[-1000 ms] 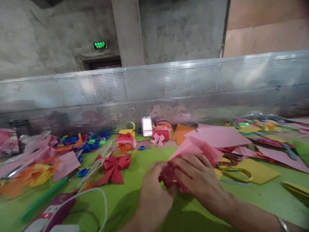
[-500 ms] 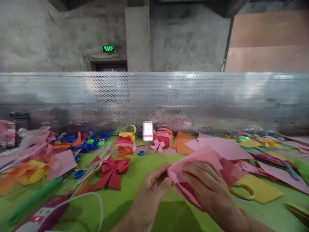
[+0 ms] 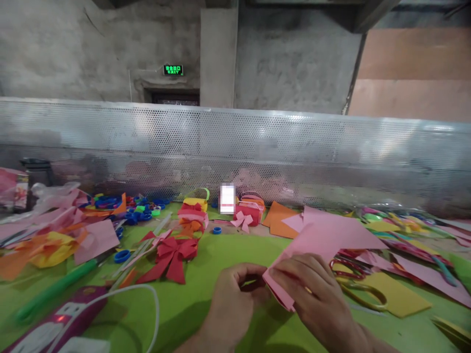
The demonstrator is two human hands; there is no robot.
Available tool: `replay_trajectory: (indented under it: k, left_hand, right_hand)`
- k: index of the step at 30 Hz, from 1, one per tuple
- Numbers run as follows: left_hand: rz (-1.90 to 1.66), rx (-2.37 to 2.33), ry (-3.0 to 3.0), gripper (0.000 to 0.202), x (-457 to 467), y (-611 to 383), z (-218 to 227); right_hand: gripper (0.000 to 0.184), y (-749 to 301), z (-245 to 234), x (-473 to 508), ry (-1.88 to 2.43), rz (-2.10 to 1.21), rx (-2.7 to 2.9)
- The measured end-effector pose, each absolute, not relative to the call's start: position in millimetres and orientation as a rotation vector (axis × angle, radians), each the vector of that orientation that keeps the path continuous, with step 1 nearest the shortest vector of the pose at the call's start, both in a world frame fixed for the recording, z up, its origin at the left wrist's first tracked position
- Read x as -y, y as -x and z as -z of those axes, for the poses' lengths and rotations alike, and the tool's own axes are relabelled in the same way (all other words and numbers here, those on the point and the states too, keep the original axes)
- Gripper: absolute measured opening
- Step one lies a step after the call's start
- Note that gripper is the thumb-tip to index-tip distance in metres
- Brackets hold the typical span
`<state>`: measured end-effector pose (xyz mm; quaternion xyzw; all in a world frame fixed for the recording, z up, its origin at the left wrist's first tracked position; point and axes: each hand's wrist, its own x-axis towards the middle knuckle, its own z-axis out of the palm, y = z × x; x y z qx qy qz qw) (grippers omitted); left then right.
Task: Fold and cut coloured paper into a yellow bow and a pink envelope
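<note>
A pink sheet of paper [image 3: 278, 290], folded over on itself, is held up above the green tabletop. My right hand [image 3: 318, 294] grips it, fingers wrapped over its upper face. At the paper's left edge, my left hand [image 3: 235, 299] has its thumb and index finger curled in a pinch; the paper partly hides those fingertips. Just right of my right hand lie scissors with yellow handles [image 3: 368, 293] and a red-handled pair [image 3: 346, 268]. Behind the hands rests a larger pink sheet [image 3: 336, 228].
A red paper bow [image 3: 174, 255] and blue tape ring [image 3: 122, 256] lie left. Nearer are a green glue-stick-like rod [image 3: 59, 289] and a purple corded device [image 3: 69, 314]. Small paper bags [image 3: 248, 215] stand before a perforated metal panel [image 3: 165, 142]. Yellow paper [image 3: 401, 294] lies right.
The pink paper has been folded smaller and flatter between my hands. Both hands sit slightly lower, and the red-handled scissors have come into sight. The view has tilted slightly.
</note>
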<state>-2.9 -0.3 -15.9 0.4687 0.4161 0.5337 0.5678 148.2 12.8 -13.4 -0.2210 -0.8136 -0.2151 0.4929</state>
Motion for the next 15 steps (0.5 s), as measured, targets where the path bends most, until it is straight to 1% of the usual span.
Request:
replay_trajectory:
  k: [3, 5, 10, 12, 15]
  left_hand:
    - [-1.268, -1.005, -1.08, 0.021, -0.8, 1.9, 17.4]
    - [-1.262, -1.024, -1.082, 0.021, -0.9, 2.4, 17.5]
    - [-1.248, -1.082, -1.13, 0.016, -0.8, 4.1, 20.1]
    - [-1.22, -1.069, -1.185, 0.019, -0.9, 3.9, 22.8]
    - [-1.177, -1.051, -1.307, 0.022, -1.5, 3.6, 26.4]
  right_hand:
    - [0.019, -147.1, 13.7, -12.0, 0.542, 0.592, 1.997]
    - [0.022, -147.0, 14.7, -11.8, 0.549, 0.6, 2.006]
    - [0.032, -147.1, 21.6, -15.3, 0.578, 0.53, 2.068]
    - [0.035, -146.7, 24.4, -17.8, 0.552, 0.5, 2.057]
    - [0.034, -145.8, 27.1, -20.5, 0.521, 0.425, 2.042]
